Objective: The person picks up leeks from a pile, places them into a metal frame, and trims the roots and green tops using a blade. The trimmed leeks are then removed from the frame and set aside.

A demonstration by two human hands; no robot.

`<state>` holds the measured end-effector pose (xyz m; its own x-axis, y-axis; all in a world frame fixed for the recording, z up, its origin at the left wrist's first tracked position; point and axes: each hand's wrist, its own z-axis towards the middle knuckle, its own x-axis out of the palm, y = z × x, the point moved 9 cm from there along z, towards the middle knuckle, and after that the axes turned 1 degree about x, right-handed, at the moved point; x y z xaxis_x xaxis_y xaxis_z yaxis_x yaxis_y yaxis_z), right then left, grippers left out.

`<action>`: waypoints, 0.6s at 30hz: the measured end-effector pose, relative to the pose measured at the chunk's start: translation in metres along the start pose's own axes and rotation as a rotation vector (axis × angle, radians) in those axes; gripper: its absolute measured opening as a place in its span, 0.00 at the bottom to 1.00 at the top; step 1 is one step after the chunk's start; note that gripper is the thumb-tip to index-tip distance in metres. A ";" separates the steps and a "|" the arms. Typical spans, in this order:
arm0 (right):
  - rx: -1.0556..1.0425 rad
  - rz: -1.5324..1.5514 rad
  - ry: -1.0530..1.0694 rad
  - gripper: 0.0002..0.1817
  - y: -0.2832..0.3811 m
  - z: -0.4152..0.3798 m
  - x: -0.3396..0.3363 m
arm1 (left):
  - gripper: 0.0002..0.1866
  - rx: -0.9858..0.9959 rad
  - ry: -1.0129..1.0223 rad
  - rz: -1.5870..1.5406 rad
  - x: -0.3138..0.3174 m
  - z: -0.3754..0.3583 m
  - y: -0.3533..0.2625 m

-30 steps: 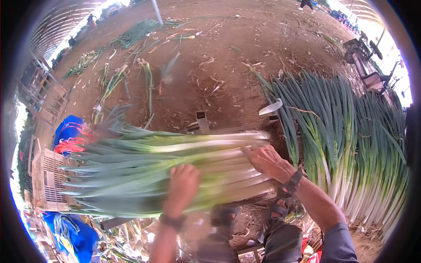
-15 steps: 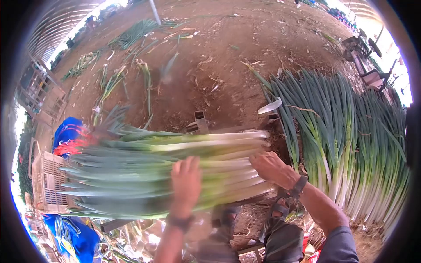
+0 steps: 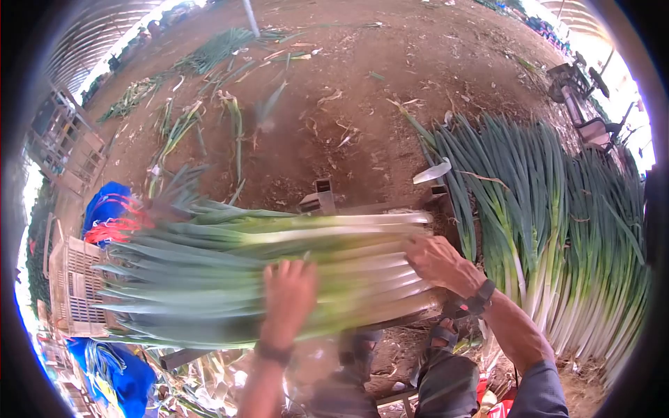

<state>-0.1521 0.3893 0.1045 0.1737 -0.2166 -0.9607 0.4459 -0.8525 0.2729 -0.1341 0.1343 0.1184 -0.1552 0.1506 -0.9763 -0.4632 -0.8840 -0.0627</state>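
A thick layer of long green onions (image 3: 209, 268) lies crosswise in front of me, leaves to the left and white ends to the right. My left hand (image 3: 289, 299) is over the middle of the stalks, where green turns to pale; its fingers are smeared by motion. At the right, my right hand (image 3: 442, 265) has its fingers curled round a white stalk end, a dark band on the wrist. Blur covers much of the middle of the layer.
Upright green onions (image 3: 516, 209) stand packed at the right. Red strips (image 3: 115, 226) and blue cloth (image 3: 104, 202) lie by the leaf tips, near a slatted crate (image 3: 80, 285). A metal bracket (image 3: 322, 195) stands behind the layer. Loose leaves (image 3: 181, 132) litter the dirt floor.
My left hand has shifted slightly left and down over the stalks. My right hand has moved a little to the right along the white ends.
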 end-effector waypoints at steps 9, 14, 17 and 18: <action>0.178 -0.177 0.027 0.13 -0.017 0.034 0.037 | 0.20 -0.088 -0.129 -0.180 -0.013 0.004 0.008; 0.147 -0.313 0.068 0.14 -0.022 0.024 0.019 | 0.28 -0.220 -0.155 -0.244 -0.015 0.012 0.019; 0.123 -0.360 0.071 0.15 -0.032 0.021 0.031 | 0.28 -0.266 -0.120 -0.159 -0.008 0.014 0.021; 0.128 -0.358 0.057 0.15 -0.034 0.022 0.034 | 0.27 -0.272 -0.146 -0.160 -0.010 0.014 0.023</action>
<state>-0.1808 0.4004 0.0611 0.0769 0.1291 -0.9886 0.3744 -0.9228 -0.0914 -0.1558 0.1184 0.1300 -0.2316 0.3408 -0.9112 -0.2455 -0.9268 -0.2842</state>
